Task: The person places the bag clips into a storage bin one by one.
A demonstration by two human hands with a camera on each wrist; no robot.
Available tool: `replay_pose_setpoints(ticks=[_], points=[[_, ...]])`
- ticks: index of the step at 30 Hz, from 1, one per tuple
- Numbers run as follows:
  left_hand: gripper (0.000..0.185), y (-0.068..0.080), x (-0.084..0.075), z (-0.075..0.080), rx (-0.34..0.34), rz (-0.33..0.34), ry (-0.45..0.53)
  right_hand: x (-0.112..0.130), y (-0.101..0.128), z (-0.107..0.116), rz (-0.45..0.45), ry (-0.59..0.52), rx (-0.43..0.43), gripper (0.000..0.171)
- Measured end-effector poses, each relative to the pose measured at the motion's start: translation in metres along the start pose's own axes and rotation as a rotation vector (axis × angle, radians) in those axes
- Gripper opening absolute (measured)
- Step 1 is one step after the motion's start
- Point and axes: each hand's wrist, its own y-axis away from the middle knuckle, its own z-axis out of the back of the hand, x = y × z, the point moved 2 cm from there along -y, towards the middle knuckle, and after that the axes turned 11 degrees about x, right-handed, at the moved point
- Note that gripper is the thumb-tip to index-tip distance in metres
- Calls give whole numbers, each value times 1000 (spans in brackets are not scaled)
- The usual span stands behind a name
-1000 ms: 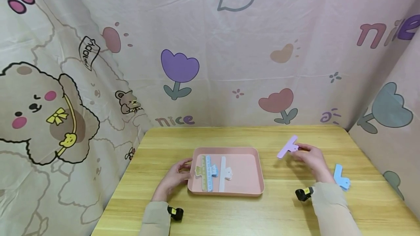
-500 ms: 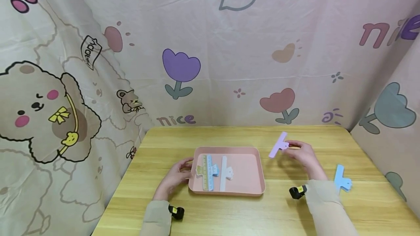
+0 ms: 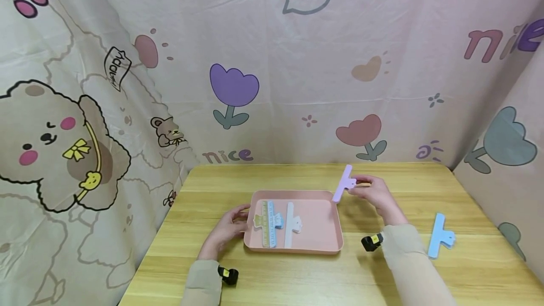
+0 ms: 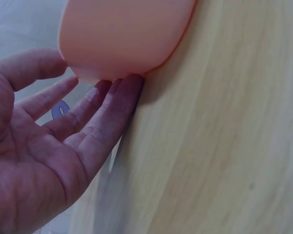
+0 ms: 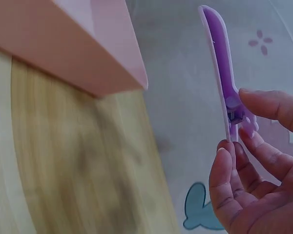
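Observation:
My right hand pinches a light purple long-jawed clip by its handle, raised over the back right corner of a pink tray. The right wrist view shows the thumb on one side of that clip and fingers on the other. My left hand rests at the tray's left wall. In the left wrist view its loosely extended fingertips touch the wall. Inside the tray lie a yellow-green clip, a blue clip close beside it, and a white clip.
A light blue clip lies on the wooden table, right of my right forearm. Behind the table hangs a printed curtain, which also runs along both sides.
My right hand has moved left with the purple clip, from beyond the tray's right side to above its back right corner. The left hand and the tray have stayed in place.

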Motion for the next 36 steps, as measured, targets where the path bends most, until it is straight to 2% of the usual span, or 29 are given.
replay_pose_setpoints(ticks=[6, 15, 24, 36], points=[[70, 0, 0, 0, 4, -7, -9, 6, -6, -12, 27, -31, 36, 60], [70, 1, 1, 0, 14, -16, -11, 15, -10, -33, 36, -7, 87, 55], [69, 1, 2, 0, 7, -19, -19, 20, -17, -49, 49, -19, 173, 51], [70, -1, 2, 0, -4, -9, -8, 20, -18, -70, 30, 2, 257, 49]])
